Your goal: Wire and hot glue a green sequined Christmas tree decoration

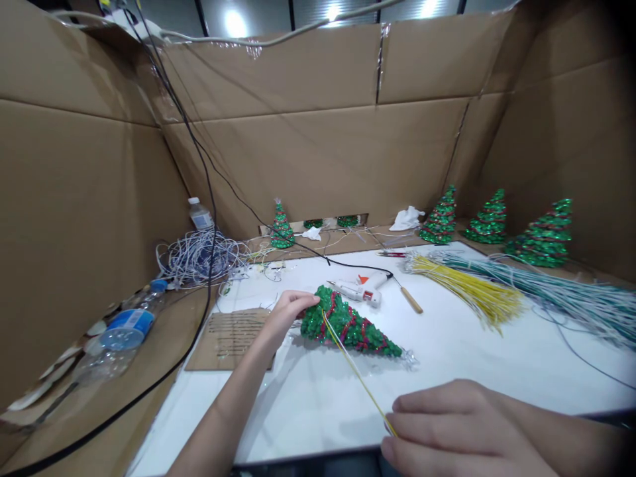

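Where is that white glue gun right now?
In the head view, the glue gun lies right of centre, beyond the tree the left hand touches, left of the wooden-handled tool.

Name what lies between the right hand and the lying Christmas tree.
Head view: a yellow wire spans from the Christmas tree to the right hand, over the white tabletop; a whitish strand runs alongside near the tree.
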{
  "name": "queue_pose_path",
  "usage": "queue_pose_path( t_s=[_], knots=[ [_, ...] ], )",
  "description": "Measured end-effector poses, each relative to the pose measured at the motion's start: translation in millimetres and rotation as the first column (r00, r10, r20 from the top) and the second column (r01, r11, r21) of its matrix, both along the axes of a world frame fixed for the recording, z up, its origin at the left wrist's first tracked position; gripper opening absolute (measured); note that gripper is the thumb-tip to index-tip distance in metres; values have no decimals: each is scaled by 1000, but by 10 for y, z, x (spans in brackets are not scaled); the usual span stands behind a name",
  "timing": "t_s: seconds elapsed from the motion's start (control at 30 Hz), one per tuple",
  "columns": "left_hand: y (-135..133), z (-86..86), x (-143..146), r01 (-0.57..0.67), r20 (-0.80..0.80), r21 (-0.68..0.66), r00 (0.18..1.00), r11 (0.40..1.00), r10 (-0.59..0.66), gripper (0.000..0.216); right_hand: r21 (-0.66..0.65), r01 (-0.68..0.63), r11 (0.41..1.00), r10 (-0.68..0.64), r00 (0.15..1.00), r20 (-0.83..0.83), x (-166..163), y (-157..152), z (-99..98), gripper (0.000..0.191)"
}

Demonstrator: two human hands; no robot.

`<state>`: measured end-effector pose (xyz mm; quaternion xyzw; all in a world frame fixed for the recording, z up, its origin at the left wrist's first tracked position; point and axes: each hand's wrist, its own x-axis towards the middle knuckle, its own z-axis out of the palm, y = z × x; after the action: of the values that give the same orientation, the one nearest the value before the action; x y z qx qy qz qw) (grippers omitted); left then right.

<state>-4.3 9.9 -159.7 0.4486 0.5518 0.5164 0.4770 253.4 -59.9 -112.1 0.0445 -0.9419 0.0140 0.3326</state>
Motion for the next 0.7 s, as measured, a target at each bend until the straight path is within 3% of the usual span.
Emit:
queue_pose_path(
  t_s=[0.1, 0.23, 0.27, 0.3, 0.37, 0.43, 0.5, 0.7],
  knots=[
    [3, -1, -2, 0, -1, -3, 1000, 1000, 0, 26, 75, 15, 997, -21, 997, 80, -16, 54, 43, 33],
    [11, -10, -12, 10, -1, -7, 1000, 1000, -10, 27, 113, -60, 992, 72, 992, -107, -40, 52, -7, 34],
    [11, -11, -13, 13, -1, -7, 1000, 1000, -13, 27, 92, -40, 995, 47, 996, -82, -38, 27, -24, 31],
    [10, -12, -14, 15, -2, -8, 1000, 1000, -15, 27, 27, 60, 998, -59, 997, -39, -36, 0, -36, 27],
    [9, -12, -14, 19, -3, -11, 1000, 1000, -19, 27, -68, 218, 974, -225, 965, -134, -33, -34, -34, 22],
    [9, -13, -14, 22, -6, -12, 1000, 1000, -22, 27, -3, 197, 980, -195, 963, -185, -45, -3, -1, 14],
    [10, -16, -16, 22, -11, -9, 1000, 1000, -22, 27, 170, 26, 985, 19, 966, -256, -74, 95, 43, 15],
    [29, -37, -37, 30, -39, 11, 999, 999, -29, 29, 63, 42, 997, -27, 976, -215, -172, 370, 21, 19]
  ],
)
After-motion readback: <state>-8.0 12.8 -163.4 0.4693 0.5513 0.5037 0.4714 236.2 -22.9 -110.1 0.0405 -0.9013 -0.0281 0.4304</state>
